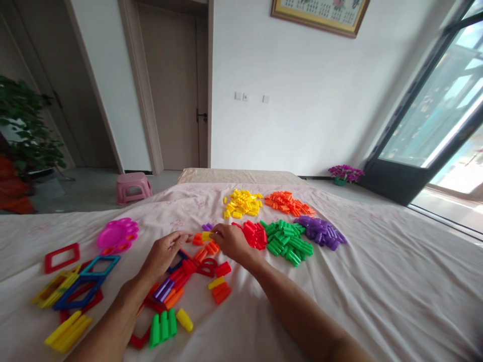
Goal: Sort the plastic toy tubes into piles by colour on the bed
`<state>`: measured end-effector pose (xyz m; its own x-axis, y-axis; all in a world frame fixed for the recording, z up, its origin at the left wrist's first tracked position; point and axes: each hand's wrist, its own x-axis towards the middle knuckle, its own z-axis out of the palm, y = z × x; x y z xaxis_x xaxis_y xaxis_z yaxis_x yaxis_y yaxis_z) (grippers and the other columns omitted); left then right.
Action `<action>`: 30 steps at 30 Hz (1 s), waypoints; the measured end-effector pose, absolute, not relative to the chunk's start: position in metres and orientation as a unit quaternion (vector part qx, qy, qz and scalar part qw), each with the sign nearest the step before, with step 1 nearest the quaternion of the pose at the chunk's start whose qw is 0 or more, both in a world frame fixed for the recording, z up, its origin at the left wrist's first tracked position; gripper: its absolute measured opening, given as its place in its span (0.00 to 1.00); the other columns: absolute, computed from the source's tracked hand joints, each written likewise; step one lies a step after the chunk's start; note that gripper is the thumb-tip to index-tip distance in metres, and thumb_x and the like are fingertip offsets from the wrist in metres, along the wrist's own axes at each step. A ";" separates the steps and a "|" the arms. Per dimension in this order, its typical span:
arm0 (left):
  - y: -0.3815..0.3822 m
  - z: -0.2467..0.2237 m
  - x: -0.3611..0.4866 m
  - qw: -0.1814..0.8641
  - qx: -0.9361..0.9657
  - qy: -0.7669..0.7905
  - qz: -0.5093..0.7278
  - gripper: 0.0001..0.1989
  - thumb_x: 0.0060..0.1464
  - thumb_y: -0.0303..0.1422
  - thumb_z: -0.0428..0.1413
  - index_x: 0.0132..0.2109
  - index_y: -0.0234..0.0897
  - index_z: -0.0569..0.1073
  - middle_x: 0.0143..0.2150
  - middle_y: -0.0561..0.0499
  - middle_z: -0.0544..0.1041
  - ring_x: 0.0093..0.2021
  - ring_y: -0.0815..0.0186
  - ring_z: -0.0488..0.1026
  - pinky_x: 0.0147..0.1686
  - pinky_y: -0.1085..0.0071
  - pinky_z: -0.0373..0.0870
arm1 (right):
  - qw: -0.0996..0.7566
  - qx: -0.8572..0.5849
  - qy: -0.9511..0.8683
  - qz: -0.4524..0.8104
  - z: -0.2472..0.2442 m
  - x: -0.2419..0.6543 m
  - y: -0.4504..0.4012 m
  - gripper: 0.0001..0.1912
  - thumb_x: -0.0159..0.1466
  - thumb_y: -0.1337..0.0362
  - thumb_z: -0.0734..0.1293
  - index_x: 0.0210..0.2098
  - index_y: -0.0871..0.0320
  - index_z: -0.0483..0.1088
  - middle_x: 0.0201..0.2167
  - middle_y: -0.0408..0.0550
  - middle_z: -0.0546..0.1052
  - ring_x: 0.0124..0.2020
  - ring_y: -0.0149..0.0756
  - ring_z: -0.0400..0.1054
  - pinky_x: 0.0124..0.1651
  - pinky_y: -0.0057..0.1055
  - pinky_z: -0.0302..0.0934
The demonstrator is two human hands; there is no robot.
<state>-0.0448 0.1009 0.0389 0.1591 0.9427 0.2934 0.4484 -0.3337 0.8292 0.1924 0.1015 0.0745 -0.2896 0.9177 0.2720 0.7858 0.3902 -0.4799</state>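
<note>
Bare forearms [298, 311] come closest, reaching over a pale cloth [377, 281] toward the red pile [256, 235]. Just left of that pile, the person's right hand [232, 241] pinches a yellow piece [206, 236] at its fingertips. Farther left of it, the left hand [166, 254] is loosely bent, fingertips near an orange piece [197, 239]; whether they touch, one cannot tell. Nearer than the red pile and to its left lie three green tubes [163, 328]. Against its right side sits a green pile [287, 240]; beyond it, a yellow pile [243, 202].
</note>
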 end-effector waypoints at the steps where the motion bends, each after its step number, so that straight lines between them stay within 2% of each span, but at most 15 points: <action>1: 0.104 0.038 -0.051 0.289 0.689 0.506 0.432 0.22 0.60 0.49 0.48 0.46 0.38 0.78 0.45 0.48 0.83 0.49 0.59 0.77 0.52 0.67 0.70 | 0.269 -0.558 -0.776 0.117 0.077 0.200 0.109 0.10 0.66 0.60 0.64 0.40 0.55 0.77 0.33 0.46 0.80 0.33 0.33 0.72 0.33 0.25 0.56; 3: 0.111 0.033 -0.069 0.268 0.658 0.535 0.457 0.23 0.60 0.49 0.47 0.45 0.37 0.78 0.43 0.48 0.83 0.49 0.59 0.77 0.53 0.66 0.69 | 0.310 -0.600 -0.731 0.098 0.084 0.218 0.126 0.11 0.66 0.62 0.63 0.41 0.56 0.78 0.34 0.47 0.81 0.34 0.34 0.73 0.35 0.25 0.57; 8: 0.130 0.001 -0.116 0.217 0.594 0.617 0.469 0.21 0.59 0.48 0.47 0.44 0.39 0.77 0.44 0.48 0.83 0.50 0.58 0.77 0.54 0.64 0.69 | 0.420 -0.641 -0.635 0.098 0.086 0.247 0.152 0.16 0.65 0.66 0.63 0.50 0.56 0.75 0.42 0.49 0.81 0.41 0.37 0.74 0.43 0.29 0.63; 11: 0.135 -0.013 -0.129 0.218 0.585 0.637 0.452 0.21 0.58 0.47 0.48 0.45 0.39 0.76 0.45 0.47 0.83 0.51 0.58 0.77 0.53 0.65 0.69 | 0.417 -0.575 -0.683 0.168 0.070 0.243 0.140 0.13 0.63 0.66 0.65 0.46 0.56 0.77 0.38 0.46 0.81 0.37 0.35 0.74 0.41 0.28 0.65; 15: 0.135 -0.014 -0.127 0.224 0.607 0.647 0.402 0.20 0.57 0.47 0.48 0.44 0.41 0.77 0.43 0.50 0.83 0.49 0.59 0.78 0.50 0.68 0.70 | 0.333 -0.462 -0.759 0.316 0.056 0.232 0.113 0.10 0.61 0.63 0.68 0.41 0.58 0.78 0.31 0.45 0.80 0.30 0.31 0.72 0.33 0.24 0.63; 19: 0.135 -0.013 -0.125 0.211 0.614 0.651 0.393 0.20 0.56 0.46 0.49 0.44 0.41 0.78 0.44 0.50 0.83 0.49 0.60 0.78 0.50 0.70 0.70 | 0.179 -0.357 -0.819 0.412 0.064 0.227 0.095 0.11 0.59 0.61 0.71 0.40 0.58 0.79 0.31 0.43 0.80 0.31 0.30 0.71 0.32 0.22 0.62; 23: 0.138 -0.017 -0.128 0.199 0.620 0.656 0.382 0.20 0.56 0.46 0.49 0.44 0.41 0.78 0.45 0.50 0.83 0.49 0.60 0.78 0.50 0.71 0.70 | 0.050 -0.312 -0.885 0.342 0.077 0.218 0.082 0.12 0.58 0.58 0.73 0.41 0.54 0.80 0.35 0.41 0.80 0.34 0.29 0.71 0.34 0.21 0.59; 26: 0.138 -0.017 -0.129 0.194 0.622 0.659 0.376 0.20 0.56 0.46 0.48 0.45 0.42 0.78 0.45 0.51 0.83 0.49 0.60 0.77 0.50 0.71 0.69 | 0.016 -0.298 -0.918 0.262 0.082 0.212 0.074 0.12 0.60 0.58 0.72 0.43 0.51 0.80 0.40 0.42 0.79 0.41 0.32 0.70 0.40 0.22 0.58; 30: 0.137 -0.014 -0.126 0.192 0.622 0.662 0.371 0.20 0.55 0.46 0.49 0.44 0.42 0.78 0.45 0.51 0.83 0.49 0.60 0.78 0.50 0.71 0.70 | -0.005 -0.294 -0.932 0.215 0.084 0.210 0.067 0.13 0.62 0.58 0.70 0.45 0.51 0.79 0.42 0.44 0.77 0.43 0.34 0.70 0.41 0.24 0.58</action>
